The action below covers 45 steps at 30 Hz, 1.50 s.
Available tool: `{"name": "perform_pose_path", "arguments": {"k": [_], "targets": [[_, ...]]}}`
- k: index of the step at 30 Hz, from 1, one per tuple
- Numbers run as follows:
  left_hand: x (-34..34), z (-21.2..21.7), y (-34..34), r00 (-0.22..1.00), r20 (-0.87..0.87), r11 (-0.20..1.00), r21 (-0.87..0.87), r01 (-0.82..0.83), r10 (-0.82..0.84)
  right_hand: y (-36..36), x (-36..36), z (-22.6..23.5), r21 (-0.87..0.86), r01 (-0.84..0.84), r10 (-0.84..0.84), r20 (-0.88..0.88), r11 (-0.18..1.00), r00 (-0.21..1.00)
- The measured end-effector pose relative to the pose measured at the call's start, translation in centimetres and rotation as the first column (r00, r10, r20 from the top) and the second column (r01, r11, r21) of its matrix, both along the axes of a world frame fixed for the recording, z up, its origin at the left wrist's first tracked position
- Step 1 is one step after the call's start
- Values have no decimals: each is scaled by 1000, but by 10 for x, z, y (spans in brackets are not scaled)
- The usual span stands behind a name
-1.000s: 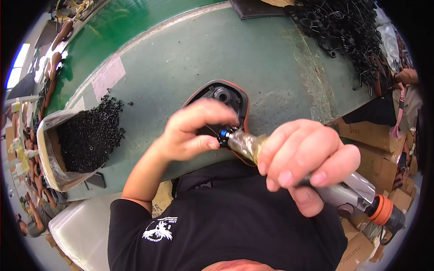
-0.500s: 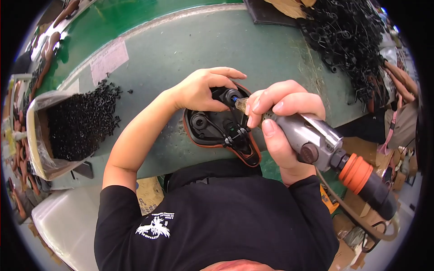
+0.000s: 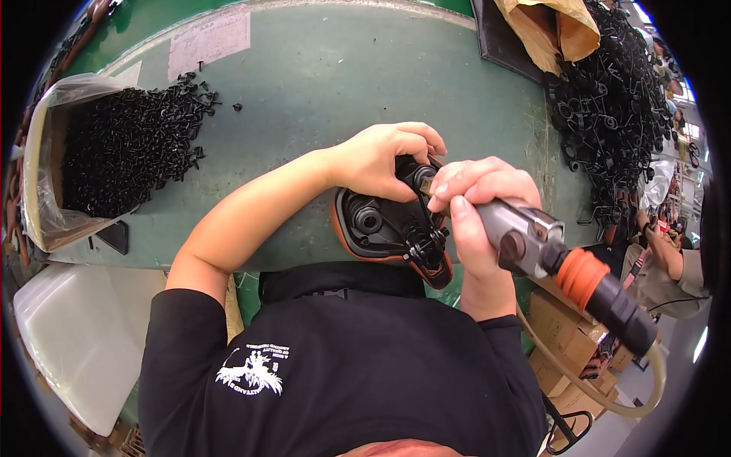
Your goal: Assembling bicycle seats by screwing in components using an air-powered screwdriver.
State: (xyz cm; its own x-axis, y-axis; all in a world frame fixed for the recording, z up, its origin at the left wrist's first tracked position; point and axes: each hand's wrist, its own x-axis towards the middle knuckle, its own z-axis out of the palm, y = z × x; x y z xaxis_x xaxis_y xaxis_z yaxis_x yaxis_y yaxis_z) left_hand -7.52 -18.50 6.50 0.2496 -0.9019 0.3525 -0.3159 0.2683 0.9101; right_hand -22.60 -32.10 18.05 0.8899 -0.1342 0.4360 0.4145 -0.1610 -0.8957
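A bicycle saddle (image 3: 371, 220) with a black underside and a reddish-brown edge lies upside down on the green table, close to my body. My left hand (image 3: 390, 161) grips its far part, thumb on the near side and fingers over the far edge. In my right hand (image 3: 487, 198) is a grey air screwdriver (image 3: 528, 238) with an orange band, its hose trailing from the rear end. The fingers also steady the tool's front end, which meets the saddle by a round fitting beside my left hand. My right fingers partly hide the tip.
To the left, an open plastic-lined box (image 3: 46, 175) spills black screws (image 3: 141, 145) onto the table. Black wire-like parts (image 3: 609, 114) are heaped at the right, by a brown paper bag (image 3: 560, 34). A co-worker (image 3: 666, 263) is at the far right; cardboard boxes (image 3: 560, 327) stand below.
The view has shifted, so the table's contents sit differently in the picture. The screwdriver's blue tip, visible before at the fitting, is now hidden behind my fingers. Both hands keep their holds.
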Motion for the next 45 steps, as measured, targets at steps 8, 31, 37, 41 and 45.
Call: {"name": "perform_pose_path", "arguments": {"k": [8,31,37,41,45], "targets": [[3,10,21,990,49,990,38,-137,135,7,-19,17,95,7,-22,164,995,986],[167,-20,237,66,620,187,-132,-973,781,7,17,-66,291,117,-102,-64,950,993],[162,-30,229,213,758,237,80,-968,616,23,9,-80,153,74,-69,-37,985,997],[137,-35,232,259,747,373,15,-928,613,27,4,-77,149,166,-162,-36,975,986],[98,-23,245,276,732,391,15,-920,623,23,8,-75,154,211,-203,-68,965,977]]}}
